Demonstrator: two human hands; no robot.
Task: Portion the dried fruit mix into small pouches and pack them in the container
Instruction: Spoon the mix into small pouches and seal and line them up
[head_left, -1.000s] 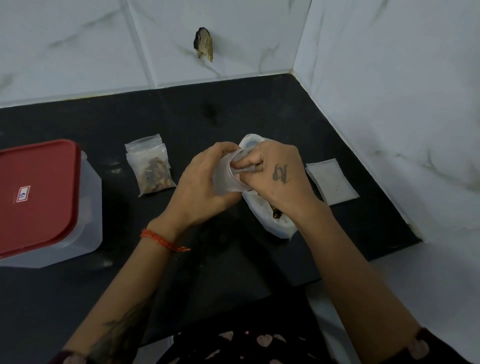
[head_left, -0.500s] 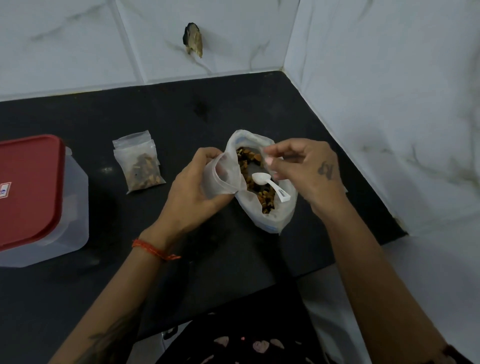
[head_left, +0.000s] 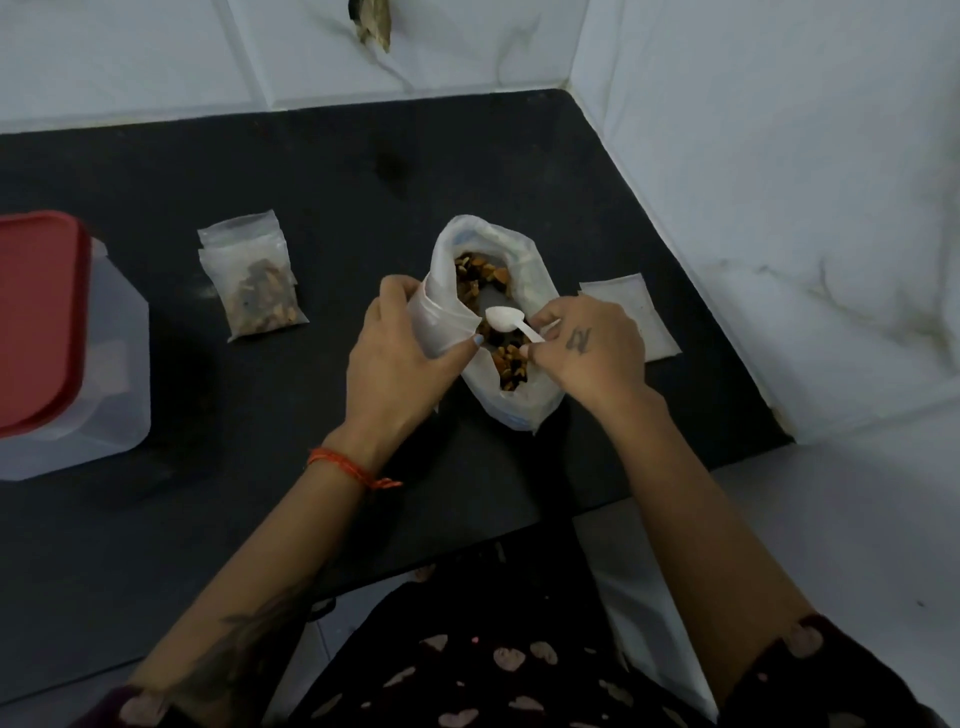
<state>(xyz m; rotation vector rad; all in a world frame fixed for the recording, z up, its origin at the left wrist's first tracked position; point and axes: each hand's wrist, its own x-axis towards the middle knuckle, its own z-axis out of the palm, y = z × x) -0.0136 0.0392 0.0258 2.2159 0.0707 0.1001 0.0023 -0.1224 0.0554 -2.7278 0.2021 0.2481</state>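
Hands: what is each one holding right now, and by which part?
The left hand grips a small empty pouch around its body, mouth toward the fruit bag. The right hand pinches the white spoon by its handle end.

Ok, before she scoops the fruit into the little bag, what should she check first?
1. Small clear plastic pouch held by left hand: ok.
2. Pouch mouth open towards the spoon: cannot tell.
3. White plastic spoon pinched by right hand: ok.
4. Spoon bowl loaded with fruit: not ok, it looks empty.
5. Big white plastic bag of dried fruit mix open, fruit showing: ok.
6. Red-lidded clear plastic container open for packing: not ok, lid on.
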